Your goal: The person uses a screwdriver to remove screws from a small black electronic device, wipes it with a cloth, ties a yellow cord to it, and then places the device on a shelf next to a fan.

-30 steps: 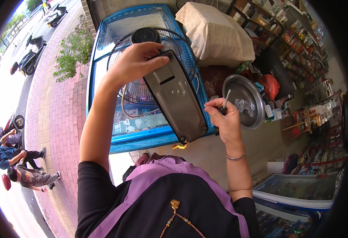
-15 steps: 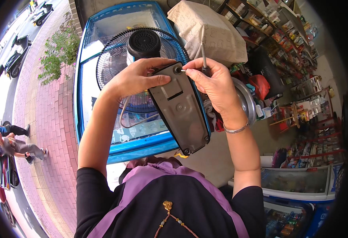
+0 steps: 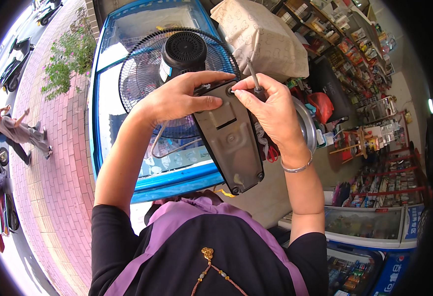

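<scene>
long plate [image 3: 232,148]: looking like smooth metal, showing a soft sheen
screwdriver shaft [image 3: 252,74]: looking like bare metal
motor cover [image 3: 186,47]: looking like black plastic, mostly matt
cloth [image 3: 258,42]: looking matt, creasing
basin [image 3: 311,129]: shining, smooth metal

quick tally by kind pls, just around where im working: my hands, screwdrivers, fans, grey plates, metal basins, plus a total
Hands, left hand and right hand: 2
Screwdriver: 1
Fan: 1
Grey plate: 1
Metal basin: 1
Total: 6

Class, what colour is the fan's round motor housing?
The motor housing is mostly black, as the head view shows.
</scene>
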Available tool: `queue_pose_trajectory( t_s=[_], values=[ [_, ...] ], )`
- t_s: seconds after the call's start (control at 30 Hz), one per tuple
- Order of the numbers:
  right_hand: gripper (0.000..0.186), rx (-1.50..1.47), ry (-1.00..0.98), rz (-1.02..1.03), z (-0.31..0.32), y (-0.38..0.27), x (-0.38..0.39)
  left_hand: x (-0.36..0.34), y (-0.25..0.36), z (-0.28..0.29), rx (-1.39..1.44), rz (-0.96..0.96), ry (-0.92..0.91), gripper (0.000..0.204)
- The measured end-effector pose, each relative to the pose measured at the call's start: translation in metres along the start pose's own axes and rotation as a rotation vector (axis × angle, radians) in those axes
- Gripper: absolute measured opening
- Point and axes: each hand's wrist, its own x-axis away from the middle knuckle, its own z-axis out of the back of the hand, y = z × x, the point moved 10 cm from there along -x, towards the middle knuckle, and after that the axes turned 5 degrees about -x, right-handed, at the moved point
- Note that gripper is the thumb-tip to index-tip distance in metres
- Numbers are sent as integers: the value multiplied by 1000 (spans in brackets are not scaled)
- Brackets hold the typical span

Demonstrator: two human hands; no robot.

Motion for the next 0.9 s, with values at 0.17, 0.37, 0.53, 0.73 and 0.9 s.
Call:
queue_pose_trajectory(
  t_s=[0.17, 0.37, 0.53, 0.73, 0.9],
  values=[
    [7, 66, 31, 89, 0, -4, 1, -2, -3, 2, -67, 24, -22, 57],
    [8, 77, 27, 25, -3, -2, -1, -8, -2, 3, -68, -24, -65, 56],
    [9, -80, -2, -147, -4, 10, 0, -16, -7, 5, -142, -52, -63, 52],
    [9, -76, -21, -169, 0, 12, 0, -27, 0, -1, -227, -54, -130, 43],
    [8, -167, -79, -271, -5, 15, -1, -30, -2, 3, -186, -76, -67, 44]
  ],
)
